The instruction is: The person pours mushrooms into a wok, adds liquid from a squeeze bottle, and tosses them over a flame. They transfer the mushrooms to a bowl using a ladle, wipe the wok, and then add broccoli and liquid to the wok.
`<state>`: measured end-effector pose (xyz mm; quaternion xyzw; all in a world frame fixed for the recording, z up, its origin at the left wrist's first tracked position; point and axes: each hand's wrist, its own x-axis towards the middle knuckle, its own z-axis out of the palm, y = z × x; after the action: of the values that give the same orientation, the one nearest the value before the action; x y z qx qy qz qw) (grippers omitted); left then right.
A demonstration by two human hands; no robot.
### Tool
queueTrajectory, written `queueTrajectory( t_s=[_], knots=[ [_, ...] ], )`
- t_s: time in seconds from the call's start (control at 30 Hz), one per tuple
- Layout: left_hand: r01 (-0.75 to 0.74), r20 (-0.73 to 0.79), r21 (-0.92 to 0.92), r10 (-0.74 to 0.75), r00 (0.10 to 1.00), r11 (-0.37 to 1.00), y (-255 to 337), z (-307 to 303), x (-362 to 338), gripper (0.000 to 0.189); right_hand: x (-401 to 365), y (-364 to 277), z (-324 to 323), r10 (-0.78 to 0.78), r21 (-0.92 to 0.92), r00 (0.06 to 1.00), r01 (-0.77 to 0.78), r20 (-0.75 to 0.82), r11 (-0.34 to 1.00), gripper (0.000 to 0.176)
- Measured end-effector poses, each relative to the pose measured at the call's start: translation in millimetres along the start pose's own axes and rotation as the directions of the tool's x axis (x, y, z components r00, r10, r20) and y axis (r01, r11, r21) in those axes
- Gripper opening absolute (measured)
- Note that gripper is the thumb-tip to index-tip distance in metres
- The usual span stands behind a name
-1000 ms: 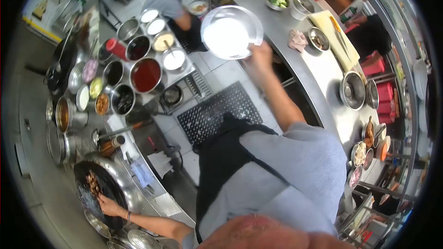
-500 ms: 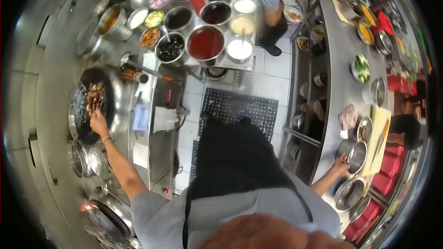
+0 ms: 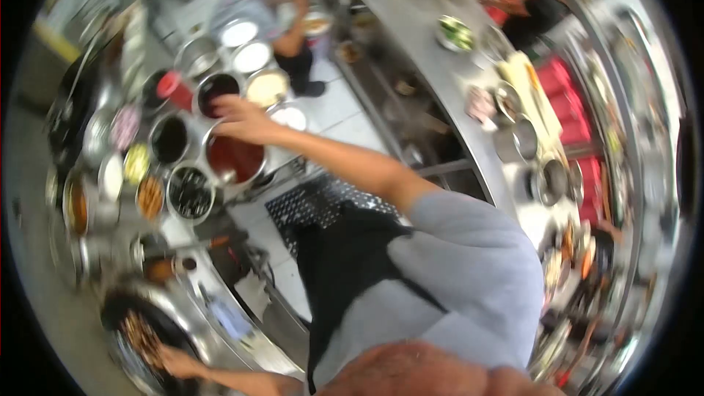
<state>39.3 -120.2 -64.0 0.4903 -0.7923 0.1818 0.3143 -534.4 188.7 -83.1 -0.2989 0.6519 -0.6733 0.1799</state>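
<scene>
At the lower left my left hand (image 3: 180, 361) is at the edge of a dark wok (image 3: 165, 309), fingers closed right beside browned, cut-up food (image 3: 141, 336). What they grip is hidden. My right hand (image 3: 249, 121) reaches across the sauce pots, blurred by motion, with its fingertips pointing down. It overlaps the rim of a metal pot of red sauce (image 3: 236, 158) and the pot of dark red liquid (image 3: 213, 90) behind it. Close by are a red-topped container (image 3: 174, 90), a bowl of pale yellow contents (image 3: 267, 89) and a pot of dark pieces (image 3: 191, 194).
Another person (image 3: 257, 11) is at the back, beside the shelving. A long steel counter (image 3: 422, 51) on the right bears a bowl of green vegetables (image 3: 456, 33), a metal pot (image 3: 517, 139) and more bowls. A perforated black mat (image 3: 323, 209) lies on the tiled floor.
The view has swung toward the right-hand counter. My right hand has left the metal pot on that counter and is now over the sauce pots. My left hand stays at the wok.
</scene>
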Motion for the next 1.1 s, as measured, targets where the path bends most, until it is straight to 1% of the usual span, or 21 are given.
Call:
queueTrajectory(
  t_s=[0.03,0.07,0.13,0.33,0.4,0.53,0.57,0.6,0.63,0.67,0.73,0.77,0.8,0.83,0.87,0.9,0.93,0.97,1.0,1.07,1.1],
  knots=[
    [0.005,-0.011,-0.01,-0.005,1.0,1.0,12.1,0.9,-1.4,0.047,49.7,13.3,27.1,-0.054,0.025,0.993,0.057,-0.109,0.998,0.083],
    [0.022,-0.02,-0.011,-0.022,1.0,1.0,23.7,-4.9,-4.6,0.046,89.7,15.1,44.4,-0.083,-0.24,0.975,0.032,-0.208,0.97,0.103],
    [0.048,-0.024,-0.021,-0.049,0.999,0.999,32.4,-9.1,-6.3,0.045,155.8,55.7,84.9,-0.132,-0.264,0.936,0.044,-0.325,0.964,0.118],
    [0.077,-0.03,-0.045,-0.078,0.996,0.996,26.7,-14.7,-2.9,0.042,196.5,87.9,119.8,-0.142,-0.274,0.896,0.024,-0.42,0.961,0.105],
    [0.07,-0.04,-0.056,-0.072,0.997,0.996,21.0,-16.6,-0.1,0.041,199.2,95.6,118.6,-0.193,-0.314,0.882,0.054,-0.431,0.948,0.079],
    [0.014,-0.064,-0.084,-0.02,0.998,0.996,24.4,-19.0,7.0,0.038,199.0,83.8,114.3,-0.088,-0.356,0.872,-0.103,-0.482,0.929,0.066],
    [0.007,-0.043,-0.103,-0.011,0.999,0.995,25.6,-15.2,11.0,0.038,195.7,85.3,110.4,-0.267,-0.494,0.87,0.031,-0.415,0.869,0.052],
    [0.026,-0.007,-0.106,-0.027,1.0,0.994,28.1,-16.9,11.3,0.037,182.2,62.9,106.6,-0.17,-0.467,0.89,-0.053,-0.423,0.883,0.049],
    [0.127,0.06,-0.083,-0.122,0.991,0.988,26.2,-15.0,7.1,0.033,179.4,38.6,102.7,-0.12,-0.45,0.944,-0.033,-0.306,0.892,0.05],
    [0.224,0.126,-0.048,-0.216,0.968,0.973,22.6,-13.0,1.1,0.028,163.7,9.8,102.8,0.001,-0.369,0.949,-0.124,-0.315,0.921,0.032],
    [0.402,0.227,0.067,-0.407,0.885,0.913,16.0,-5.0,-11.3,0.023,207.0,13.6,84.7,0.073,-0.727,0.997,-0.052,-0.002,0.685,0.009],
    [0.284,0.087,-0.08,-0.277,0.957,0.955,12.1,0.2,-18.3,0.023,207.9,-12.6,86.3,-0.087,-0.703,0.995,0.033,-0.041,0.71,0.016],
    [0.352,0.197,0.126,-0.371,0.908,0.928,11.8,1.9,-18.6,0.023,205.0,-42.4,89.1,-0.232,-0.67,0.966,0.098,-0.113,0.735,0.023],
    [0.354,0.141,-0.023,-0.348,0.927,0.935,14.1,1.1,-20.6,0.024,193.7,-113.7,99.0,-0.256,-0.585,0.963,0.254,0.082,0.77,0.031],
    [0.361,0.134,0.022,-0.361,0.923,0.932,20.5,-5.6,-16.1,0.028,247.3,-94.6,75.0,-0.259,-0.634,0.962,0.255,0.088,0.73,0.031],
    [0.372,0.144,-0.011,-0.367,0.919,0.928,27.6,-11.0,-11.6,0.022,244.7,-141.2,83.5,-0.344,-0.565,0.924,0.376,0.168,0.735,0.035],
    [0.408,0.102,-0.107,-0.398,0.912,0.907,35.6,-17.2,-7.0,0.021,237.6,-189.0,99.9,-0.318,-0.627,0.938,0.331,0.138,0.705,0.036],
    [0.419,0.051,-0.151,-0.416,0.908,0.895,33.5,-9.4,-11.1,0.024,215.7,-232.9,123.2,-0.329,-0.405,0.924,0.382,0.197,0.831,0.045],
    [0.47,0.143,-0.018,-0.463,0.875,0.882,34.3,-12.6,-9.7,0.029,207.8,-248.7,144.8,-0.389,-0.095,0.895,0.416,0.217,0.905,0.054],
    [0.513,0.181,0.04,-0.511,0.84,0.858,39.0,-20.9,-6.3,0.033,198.1,-245.6,176.5,-0.574,0.052,0.746,0.594,0.338,0.803,0.066],
    [0.523,0.183,0.026,-0.519,0.835,0.852,41.4,-23.2,-3.7,0.035,200.7,-225.4,193.6,-0.516,0.093,0.751,0.529,0.413,0.844,0.067]
  ],
)
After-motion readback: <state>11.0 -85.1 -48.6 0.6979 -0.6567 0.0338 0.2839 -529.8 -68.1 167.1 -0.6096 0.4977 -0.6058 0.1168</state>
